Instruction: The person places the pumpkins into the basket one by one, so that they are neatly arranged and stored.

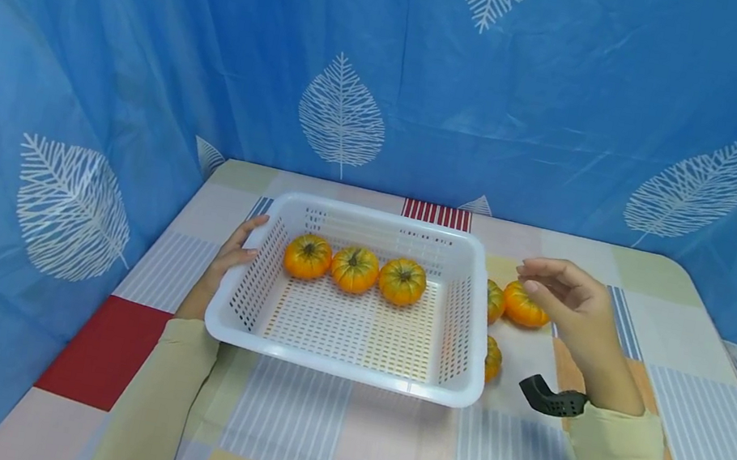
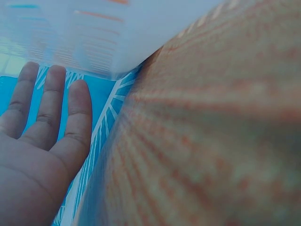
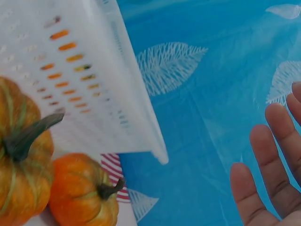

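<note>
A white plastic basket [image 1: 343,374] with slotted walls stands in the middle of the table and holds three small orange pumpkins [image 1: 354,269] in a row along its far side. My left hand [image 1: 226,258] is at the basket's left wall, fingertips right at the rim. In the left wrist view its fingers [image 2: 46,117] are straight beside the wall. To the right of the basket, my right hand [image 1: 566,302] is bent loosely above a small pumpkin [image 1: 523,307], holding nothing. Two more pumpkins are partly hidden by the basket's right wall, including a nearer one [image 1: 492,359].
A patchwork-patterned cloth [image 1: 398,441] covers the table. Blue curtains [image 1: 434,110] with white leaf prints hang close behind and at both sides. A black strap [image 1: 549,397] sits at the right wrist, beside the basket's right end.
</note>
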`<state>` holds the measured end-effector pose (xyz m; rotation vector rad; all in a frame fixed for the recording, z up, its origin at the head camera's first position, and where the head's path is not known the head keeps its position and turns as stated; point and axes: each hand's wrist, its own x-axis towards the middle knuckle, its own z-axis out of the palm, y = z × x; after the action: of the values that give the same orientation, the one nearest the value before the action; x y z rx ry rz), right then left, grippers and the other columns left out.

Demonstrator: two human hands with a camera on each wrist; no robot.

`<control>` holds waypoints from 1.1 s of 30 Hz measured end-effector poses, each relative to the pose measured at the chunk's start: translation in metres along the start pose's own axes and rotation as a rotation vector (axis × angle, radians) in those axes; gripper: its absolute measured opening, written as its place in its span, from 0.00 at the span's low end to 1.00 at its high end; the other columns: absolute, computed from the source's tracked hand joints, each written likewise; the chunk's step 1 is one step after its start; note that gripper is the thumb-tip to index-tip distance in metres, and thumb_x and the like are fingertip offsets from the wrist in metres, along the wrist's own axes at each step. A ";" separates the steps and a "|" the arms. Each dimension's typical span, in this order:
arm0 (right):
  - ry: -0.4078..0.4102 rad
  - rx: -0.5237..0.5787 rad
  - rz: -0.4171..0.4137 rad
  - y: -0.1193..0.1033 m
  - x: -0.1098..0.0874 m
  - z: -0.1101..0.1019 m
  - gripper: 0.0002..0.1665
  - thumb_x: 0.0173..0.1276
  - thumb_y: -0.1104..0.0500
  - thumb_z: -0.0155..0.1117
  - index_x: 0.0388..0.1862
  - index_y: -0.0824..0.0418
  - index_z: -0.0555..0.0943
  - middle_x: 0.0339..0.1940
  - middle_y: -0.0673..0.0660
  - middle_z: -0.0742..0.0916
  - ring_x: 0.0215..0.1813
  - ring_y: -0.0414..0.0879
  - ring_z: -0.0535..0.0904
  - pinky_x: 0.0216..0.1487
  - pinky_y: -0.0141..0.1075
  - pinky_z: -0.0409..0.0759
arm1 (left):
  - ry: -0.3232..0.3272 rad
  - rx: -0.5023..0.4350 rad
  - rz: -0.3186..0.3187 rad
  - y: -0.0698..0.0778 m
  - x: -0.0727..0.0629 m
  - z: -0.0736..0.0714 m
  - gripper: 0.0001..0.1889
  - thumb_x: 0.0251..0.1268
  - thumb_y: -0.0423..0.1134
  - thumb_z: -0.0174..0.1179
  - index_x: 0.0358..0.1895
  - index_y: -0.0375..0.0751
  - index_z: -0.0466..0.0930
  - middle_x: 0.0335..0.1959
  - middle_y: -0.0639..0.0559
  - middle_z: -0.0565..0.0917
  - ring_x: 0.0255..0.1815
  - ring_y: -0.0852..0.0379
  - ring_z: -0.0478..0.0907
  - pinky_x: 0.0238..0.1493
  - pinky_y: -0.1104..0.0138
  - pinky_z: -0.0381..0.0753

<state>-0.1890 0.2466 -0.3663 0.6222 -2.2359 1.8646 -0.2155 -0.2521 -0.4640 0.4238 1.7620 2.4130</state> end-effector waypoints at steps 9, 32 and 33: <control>0.031 0.011 -0.042 0.018 -0.008 -0.005 0.19 0.73 0.79 0.62 0.58 0.67 0.86 0.51 0.50 0.91 0.54 0.40 0.85 0.58 0.24 0.80 | -0.006 0.009 -0.005 0.000 0.000 -0.001 0.33 0.73 0.33 0.40 0.74 0.72 0.66 0.89 0.38 0.41 0.75 0.47 0.59 0.67 0.57 0.74; 0.375 -0.068 0.046 0.065 -0.021 -0.013 0.15 0.70 0.78 0.67 0.52 0.68 0.88 0.46 0.44 0.91 0.49 0.36 0.85 0.54 0.21 0.80 | 0.041 0.008 -0.043 0.002 -0.002 0.004 0.34 0.72 0.33 0.38 0.75 0.71 0.65 0.90 0.42 0.44 0.78 0.46 0.57 0.75 0.46 0.62; 0.390 -0.060 0.058 0.067 -0.021 -0.013 0.16 0.70 0.79 0.67 0.52 0.66 0.88 0.45 0.45 0.91 0.49 0.36 0.85 0.54 0.21 0.80 | 0.044 0.013 -0.046 0.002 -0.002 0.003 0.34 0.72 0.33 0.38 0.74 0.72 0.65 0.90 0.43 0.45 0.78 0.46 0.57 0.75 0.47 0.64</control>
<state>-0.1999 0.2728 -0.4320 0.1648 -2.0597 1.7544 -0.2128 -0.2502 -0.4613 0.3303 1.7858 2.3985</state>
